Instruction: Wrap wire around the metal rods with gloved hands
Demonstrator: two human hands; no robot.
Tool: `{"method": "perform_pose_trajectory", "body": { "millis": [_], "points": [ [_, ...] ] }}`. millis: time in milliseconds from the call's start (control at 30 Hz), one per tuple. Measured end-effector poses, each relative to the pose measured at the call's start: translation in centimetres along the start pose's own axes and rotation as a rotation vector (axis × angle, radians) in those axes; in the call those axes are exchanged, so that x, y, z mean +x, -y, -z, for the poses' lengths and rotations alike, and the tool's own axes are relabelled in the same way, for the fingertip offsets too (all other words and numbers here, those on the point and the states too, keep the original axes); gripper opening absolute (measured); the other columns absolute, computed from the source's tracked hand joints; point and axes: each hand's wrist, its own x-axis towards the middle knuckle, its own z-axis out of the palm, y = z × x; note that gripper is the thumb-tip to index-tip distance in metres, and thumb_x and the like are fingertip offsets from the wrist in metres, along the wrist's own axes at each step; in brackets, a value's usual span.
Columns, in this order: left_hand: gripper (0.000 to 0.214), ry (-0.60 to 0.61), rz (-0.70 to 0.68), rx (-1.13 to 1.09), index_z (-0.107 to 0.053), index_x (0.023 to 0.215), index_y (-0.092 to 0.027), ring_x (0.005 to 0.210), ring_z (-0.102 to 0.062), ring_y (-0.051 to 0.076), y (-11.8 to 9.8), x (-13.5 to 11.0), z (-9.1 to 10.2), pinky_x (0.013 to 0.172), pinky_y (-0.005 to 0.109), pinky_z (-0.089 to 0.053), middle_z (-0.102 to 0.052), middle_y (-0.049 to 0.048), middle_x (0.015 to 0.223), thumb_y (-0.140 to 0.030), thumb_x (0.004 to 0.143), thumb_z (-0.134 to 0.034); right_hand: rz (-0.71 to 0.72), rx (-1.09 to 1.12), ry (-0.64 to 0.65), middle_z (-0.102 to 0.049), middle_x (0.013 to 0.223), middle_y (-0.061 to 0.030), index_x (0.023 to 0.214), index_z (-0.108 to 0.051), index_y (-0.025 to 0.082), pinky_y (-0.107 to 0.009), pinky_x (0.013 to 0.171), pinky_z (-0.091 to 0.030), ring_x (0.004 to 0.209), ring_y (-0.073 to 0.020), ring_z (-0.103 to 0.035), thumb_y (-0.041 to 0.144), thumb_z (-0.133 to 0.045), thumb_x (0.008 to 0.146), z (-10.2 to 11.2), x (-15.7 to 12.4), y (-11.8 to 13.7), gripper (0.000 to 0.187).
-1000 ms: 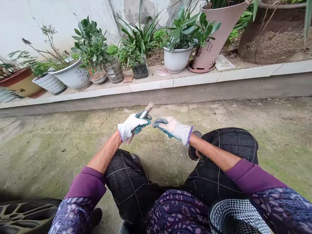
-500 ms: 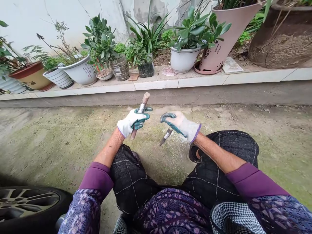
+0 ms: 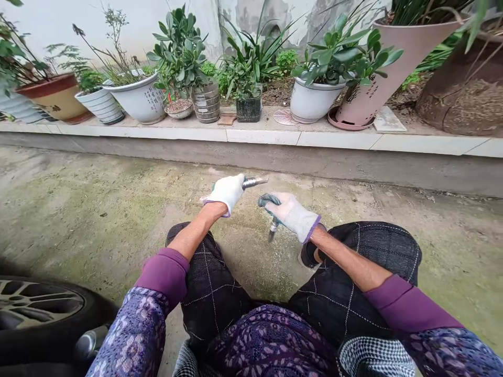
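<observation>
My left hand (image 3: 228, 192), in a white and green work glove, is closed round a short wooden stick (image 3: 259, 181) wound with silvery wire. The back of the glove faces up, and the stick's bare end points right, nearly level. Close by on the right, my right hand (image 3: 290, 211), gloved the same way, has its fingers curled in. Below its palm sticks out a second stick (image 3: 272, 229), also with a silvery winding, pointing down. Both hands are above the concrete ground, in front of my knees. I cannot make out any wire between them now.
A low tiled ledge (image 3: 263, 137) runs across the front with several potted plants on it, among them a white pot (image 3: 314, 102) and a tall pink pot (image 3: 365, 99). A car wheel (image 3: 43, 314) stands at the lower left.
My left hand has turned over, swinging its stick from steeply upright to nearly level. The stick under my right hand now points more straight down. The thin strand between the hands no longer shows.
</observation>
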Motion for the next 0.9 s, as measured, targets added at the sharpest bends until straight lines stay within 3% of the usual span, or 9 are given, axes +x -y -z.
{"method": "perform_pose_trajectory", "body": {
  "millis": [100, 233, 333, 500, 600, 667, 767, 900],
  "points": [
    [0.031, 0.038, -0.067, 0.118, -0.067, 0.117, -0.015, 0.094, -0.072, 0.029, -0.2, -0.8, -0.3, 0.082, 0.036, -0.049, -0.073, 0.0171, 0.094, -0.021, 0.097, -0.044, 0.03, -0.199, 0.009, -0.07, 0.078, -0.0029, 0.083, -0.071, 0.018, -0.027, 0.072, -0.045, 0.073, -0.0168, -0.06, 0.027, -0.051, 0.086, 0.5, 0.2, 0.1, 0.022],
    [0.029, 0.126, -0.214, 0.175, -0.068, 0.112, -0.013, 0.099, -0.071, 0.034, -0.9, -1.7, -1.0, 0.084, 0.04, -0.049, -0.072, 0.0198, 0.094, -0.012, 0.094, -0.044, 0.039, -0.524, 0.019, -0.075, 0.089, -0.0079, 0.095, -0.074, 0.018, -0.029, 0.075, -0.045, 0.079, -0.0206, -0.064, 0.024, -0.053, 0.09, 1.4, 0.7, 0.3, 0.023],
    [0.028, 0.176, -0.308, 0.177, -0.069, 0.109, -0.013, 0.095, -0.071, 0.035, -1.1, -1.8, -1.5, 0.083, 0.042, -0.049, -0.072, 0.019, 0.09, -0.011, 0.092, -0.047, 0.018, -0.592, 0.004, -0.075, 0.093, -0.0102, 0.101, -0.076, 0.017, -0.031, 0.08, -0.046, 0.084, -0.0225, -0.066, 0.021, -0.054, 0.09, 2.0, 1.6, -0.3, 0.024],
    [0.025, 0.251, -0.34, 0.112, -0.071, 0.104, -0.017, 0.087, -0.07, 0.031, -1.2, -2.2, -0.7, 0.079, 0.036, -0.048, -0.071, 0.0131, 0.084, -0.017, 0.088, -0.053, 0.012, -0.233, -0.008, -0.076, 0.093, -0.0058, 0.09, -0.078, 0.016, -0.03, 0.087, -0.05, 0.088, -0.0186, -0.067, 0.013, -0.058, 0.08, 2.6, 3.0, -2.0, 0.022],
    [0.02, 0.259, -0.343, -0.079, -0.072, 0.096, -0.019, 0.073, -0.065, 0.022, -1.1, -2.8, -0.2, 0.071, 0.03, -0.045, -0.068, 0.0058, 0.075, -0.022, 0.082, -0.058, -0.113, -0.017, 0.002, -0.071, 0.074, -0.0028, 0.086, -0.077, 0.015, -0.026, 0.06, -0.05, 0.062, -0.0136, -0.06, 0.018, -0.06, 0.078, 2.7, 3.0, -2.2, 0.019],
    [0.016, 0.211, -0.324, -0.298, -0.071, 0.088, -0.017, 0.066, -0.058, 0.016, -1.0, -3.1, -0.1, 0.066, 0.027, -0.042, -0.065, 0.0022, 0.07, -0.024, 0.079, -0.06, -0.227, 0.126, 0.017, -0.061, 0.06, -0.0004, 0.089, -0.075, 0.013, -0.022, 0.042, -0.037, 0.046, -0.0098, -0.048, 0.024, -0.064, 0.078, 2.5, 2.8, -2.0, 0.02],
    [0.014, 0.126, -0.251, -0.633, -0.069, 0.081, -0.014, 0.059, -0.049, 0.01, -0.8, -3.2, 0.1, 0.059, 0.023, -0.038, -0.06, -0.0013, 0.066, -0.026, 0.075, -0.064, -0.29, 0.258, 0.019, -0.051, 0.054, 0.0027, 0.089, -0.073, 0.012, -0.02, 0.036, -0.024, 0.04, -0.0073, -0.04, 0.027, -0.066, 0.076, 1.9, 2.4, -1.5, 0.021],
    [0.021, -0.026, -0.093, -0.841, -0.07, 0.09, -0.013, 0.054, -0.044, 0.009, -0.4, -2.5, 0.8, 0.053, 0.022, -0.036, -0.055, -0.0029, 0.063, -0.029, 0.076, -0.065, -0.183, 0.22, 0.03, -0.053, 0.059, 0.0035, 0.084, -0.074, 0.015, -0.021, 0.042, -0.031, 0.046, -0.0077, -0.039, 0.028, -0.059, 0.077, 0.4, 2.2, -1.2, 0.021]
  ]
}}
